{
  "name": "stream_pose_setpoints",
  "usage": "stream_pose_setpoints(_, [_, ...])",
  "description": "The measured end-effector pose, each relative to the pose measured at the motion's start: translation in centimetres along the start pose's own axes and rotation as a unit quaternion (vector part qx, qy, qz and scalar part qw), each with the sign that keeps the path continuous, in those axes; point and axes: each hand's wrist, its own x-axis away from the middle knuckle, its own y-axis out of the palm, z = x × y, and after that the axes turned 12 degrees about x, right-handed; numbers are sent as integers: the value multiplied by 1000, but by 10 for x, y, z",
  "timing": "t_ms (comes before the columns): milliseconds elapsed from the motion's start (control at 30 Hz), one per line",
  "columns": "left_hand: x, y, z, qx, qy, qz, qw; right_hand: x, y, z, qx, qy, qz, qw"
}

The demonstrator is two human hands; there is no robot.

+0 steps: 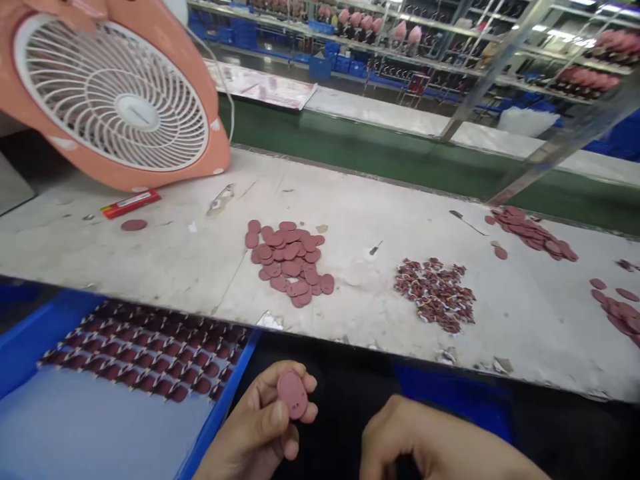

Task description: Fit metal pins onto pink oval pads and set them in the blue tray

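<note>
Between the thumb and fingers of my left hand (263,423) is a dark-pink oval leather-like patch (293,395), its face with small holes towards me. My right hand (400,433) is to the right of it, back up and fingers curled down; the fingertips and whatever they may hold are hidden. Beyond my left hand, on the bench, lies a loose pile of similar oval patches (290,260). Further right is a heap of small dark-red parts with light bits, like wired components (437,293). A blue tray (207,427) by my left hand holds rows of dark-red assembled pieces (150,353).
An orange fan (135,110) stands at the back left of the white bench (190,267), near a red-and-yellow packet (131,203). More oval patches (535,233) lie at the right. A metal post (545,160) rises from the bench's far edge. Shelves (440,60) stand behind.
</note>
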Motion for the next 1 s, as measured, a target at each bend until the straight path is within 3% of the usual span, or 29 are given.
stream_pose_setpoints(100, [4, -4, -1, 12, -27, -14, 999, -3, -10, -28, -109, 65, 107, 986])
stream_pose_setpoints(167, [6, -10, -2, 17, -49, -32, 998, -10, -12, -43, -133, 42, 163, 977])
stream_pose_setpoints(300, [8, -19, -5, 26, -63, -65, 996, -30, -5, -58, -60, -19, 227, 972])
stream_pose_setpoints(467, [9, -18, -4, 31, -49, -73, 996, -46, 5, -60, -100, 36, 217, 970])
stream_pose_setpoints(700, [8, -14, -2, 15, -56, -61, 996, -53, 1, -66, 44, 63, 226, 971])
stream_pose_setpoints(1000, [11, -12, 1, 14, -56, -43, 997, -53, -4, -75, 115, 55, 191, 973])
